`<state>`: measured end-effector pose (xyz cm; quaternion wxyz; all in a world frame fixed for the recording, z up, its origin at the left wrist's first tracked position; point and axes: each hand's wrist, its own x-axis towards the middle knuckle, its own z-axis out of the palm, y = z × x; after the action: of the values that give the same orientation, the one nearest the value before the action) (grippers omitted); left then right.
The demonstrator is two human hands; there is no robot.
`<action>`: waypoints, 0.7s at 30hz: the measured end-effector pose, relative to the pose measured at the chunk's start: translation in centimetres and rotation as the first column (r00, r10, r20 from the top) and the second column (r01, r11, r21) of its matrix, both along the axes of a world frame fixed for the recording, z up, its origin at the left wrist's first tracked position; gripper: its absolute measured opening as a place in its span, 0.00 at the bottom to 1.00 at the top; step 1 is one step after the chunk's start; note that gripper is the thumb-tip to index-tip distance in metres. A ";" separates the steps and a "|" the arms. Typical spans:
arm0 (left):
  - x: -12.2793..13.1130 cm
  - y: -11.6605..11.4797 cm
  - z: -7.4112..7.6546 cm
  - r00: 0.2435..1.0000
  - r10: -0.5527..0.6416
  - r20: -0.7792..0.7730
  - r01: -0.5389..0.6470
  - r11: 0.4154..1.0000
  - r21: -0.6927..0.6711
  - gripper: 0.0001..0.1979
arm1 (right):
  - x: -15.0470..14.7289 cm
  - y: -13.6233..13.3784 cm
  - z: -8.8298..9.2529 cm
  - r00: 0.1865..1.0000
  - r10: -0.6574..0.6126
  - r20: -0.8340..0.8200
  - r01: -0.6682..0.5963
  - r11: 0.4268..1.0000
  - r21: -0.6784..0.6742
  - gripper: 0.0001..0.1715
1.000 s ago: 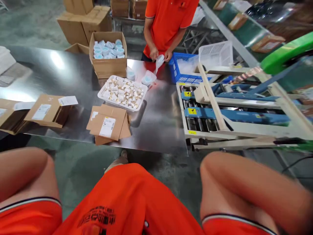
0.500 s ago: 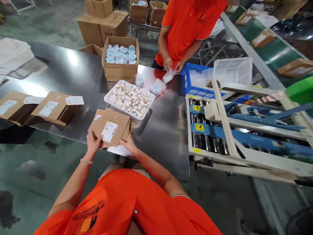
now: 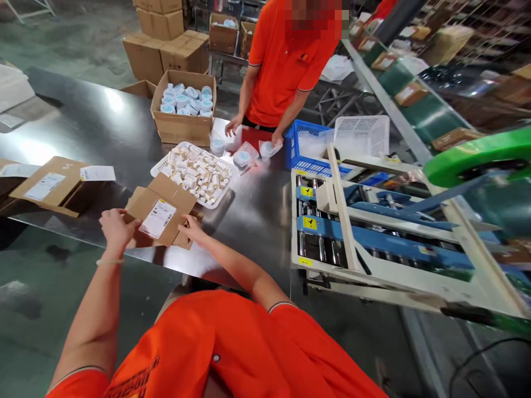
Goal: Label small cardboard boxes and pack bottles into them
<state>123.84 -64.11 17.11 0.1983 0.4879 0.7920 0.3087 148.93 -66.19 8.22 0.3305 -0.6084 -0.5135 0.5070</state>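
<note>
A brown cardboard box (image 3: 139, 204) with a white printed label is tilted up between my hands at the table's near edge, its flaps spread. My left hand (image 3: 117, 228) closes on its left edge, thumb towards the label. On the right side, my right hand (image 3: 192, 229) pinches the cardboard near a lower flap. Just behind the box lies a white tray (image 3: 215, 204) full of small white-and-gold pieces, partly covered by the raised flap. Another labelled cardboard box (image 3: 68, 178) rests to the left with a paper slip on it.
An open carton (image 3: 185, 128) of round blue-and-white tubs stands at the back. Across the table, a co-worker (image 3: 277, 66) in orange handles bubble-wrapped tubs (image 3: 244, 157). Right of the metal table (image 3: 257, 221) are a blue crate (image 3: 293, 145) and a roller machine (image 3: 323, 243).
The box has been lifted and tilted, with its flaps opening outward. My left hand has shifted up its side. The co-worker's hands have moved apart, and the camera view has turned right.
</note>
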 end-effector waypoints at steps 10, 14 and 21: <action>14.6 -5.7 -5.6 0.544 -0.333 0.770 0.105 0.937 0.332 0.35 | 13.8 -5.0 2.7 0.889 -0.304 -0.343 0.370 0.917 0.148 0.17; 20.5 -6.2 -7.4 0.830 -0.454 0.324 0.259 0.829 0.496 0.43 | 23.8 -8.2 4.8 0.857 -0.443 0.262 0.296 0.841 0.452 0.11; 24.6 -3.0 -3.3 0.288 -0.943 -0.167 0.939 0.312 -0.142 0.21 | 26.2 -11.6 2.4 0.400 0.003 0.916 -0.301 0.945 0.129 0.21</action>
<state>148.41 -67.07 13.78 0.2572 0.8884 0.3736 0.0711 175.13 -77.82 10.58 0.0329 -0.6827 -0.7283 0.0493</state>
